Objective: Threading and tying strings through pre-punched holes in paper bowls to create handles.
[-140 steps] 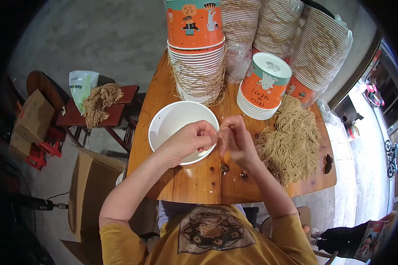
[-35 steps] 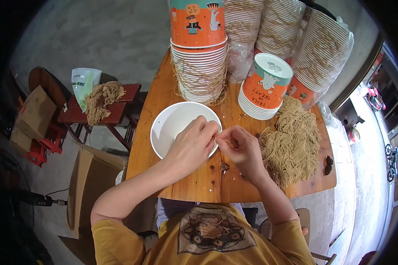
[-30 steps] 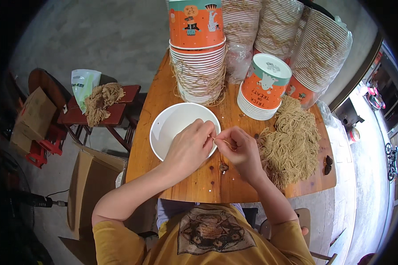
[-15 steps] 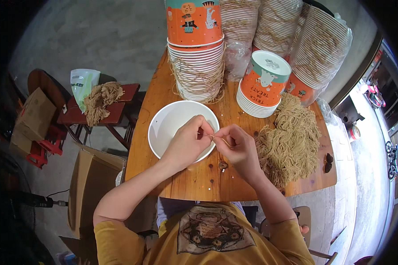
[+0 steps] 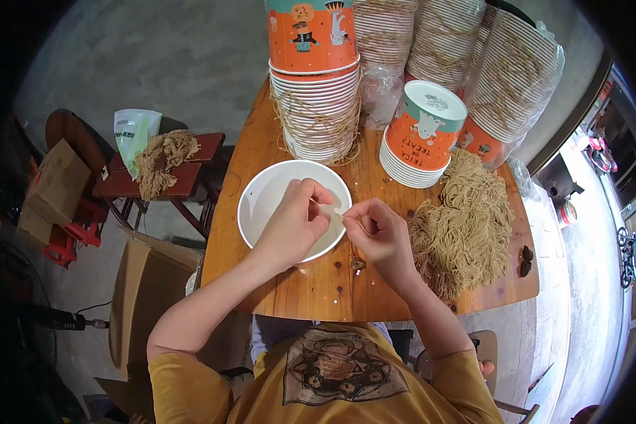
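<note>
A person in a yellow shirt works over a white bowl (image 5: 275,194) at the near edge of a wooden table (image 5: 332,297), both bare hands meeting just above the bowl's right rim. The left hand (image 5: 293,226) lies across the bowl with its fingertips pinched on one end of a short pale string (image 5: 330,208); the right hand (image 5: 378,233), just right of the bowl, pinches the other end between thumb and forefinger, the rest of its fingers curled in. The string is taut between them — right at the rim, though whether it is already fastened to the bowl cannot be told. Judging by the surroundings, the job is well under way but far from over: beyond the bowl stand tall stacks of orange-printed paper bowls (image 5: 318,78) with strings hanging from their rims, and a shorter stack (image 5: 420,138) sits to the bowl's upper right, while a large heap of loose tan strings (image 5: 466,226) waits to its right — plenty of material left. Off the table, to the bowl's left, a second bundle of string (image 5: 159,159) rests on a small dark-red side table (image 5: 184,180) beside a green-and-white plastic bag (image 5: 131,134).
</note>
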`<move>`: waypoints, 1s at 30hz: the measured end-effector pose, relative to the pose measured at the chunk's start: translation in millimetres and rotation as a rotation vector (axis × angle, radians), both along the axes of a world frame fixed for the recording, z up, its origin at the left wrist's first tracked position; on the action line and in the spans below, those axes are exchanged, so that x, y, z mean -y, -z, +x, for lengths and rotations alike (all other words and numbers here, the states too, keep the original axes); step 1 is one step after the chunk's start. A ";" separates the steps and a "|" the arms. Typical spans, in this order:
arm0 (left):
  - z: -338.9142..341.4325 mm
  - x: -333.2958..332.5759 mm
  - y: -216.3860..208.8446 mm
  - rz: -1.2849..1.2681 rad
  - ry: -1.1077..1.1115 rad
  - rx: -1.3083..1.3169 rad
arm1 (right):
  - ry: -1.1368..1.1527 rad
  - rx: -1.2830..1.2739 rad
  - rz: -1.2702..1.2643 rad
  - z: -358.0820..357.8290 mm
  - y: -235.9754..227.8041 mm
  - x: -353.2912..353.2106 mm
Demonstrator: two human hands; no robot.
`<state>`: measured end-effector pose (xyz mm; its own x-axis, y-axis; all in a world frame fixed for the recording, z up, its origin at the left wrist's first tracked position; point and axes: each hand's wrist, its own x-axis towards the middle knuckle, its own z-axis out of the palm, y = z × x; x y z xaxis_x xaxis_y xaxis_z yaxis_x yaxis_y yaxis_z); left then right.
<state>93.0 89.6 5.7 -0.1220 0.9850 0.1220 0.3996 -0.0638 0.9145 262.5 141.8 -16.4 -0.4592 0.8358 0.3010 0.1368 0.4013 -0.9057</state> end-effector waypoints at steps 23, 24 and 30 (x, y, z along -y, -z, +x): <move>-0.6 -1.2 -10.5 -0.226 0.055 0.227 | -0.137 -0.027 -0.302 5.0 -9.9 -8.9; 0.6 -0.7 -7.9 -0.228 0.056 0.228 | -0.135 -0.027 -0.303 5.0 -8.0 -9.7; 6.6 0.5 -2.4 -0.124 0.059 0.018 | -0.125 -0.006 -0.164 2.9 -3.5 -9.0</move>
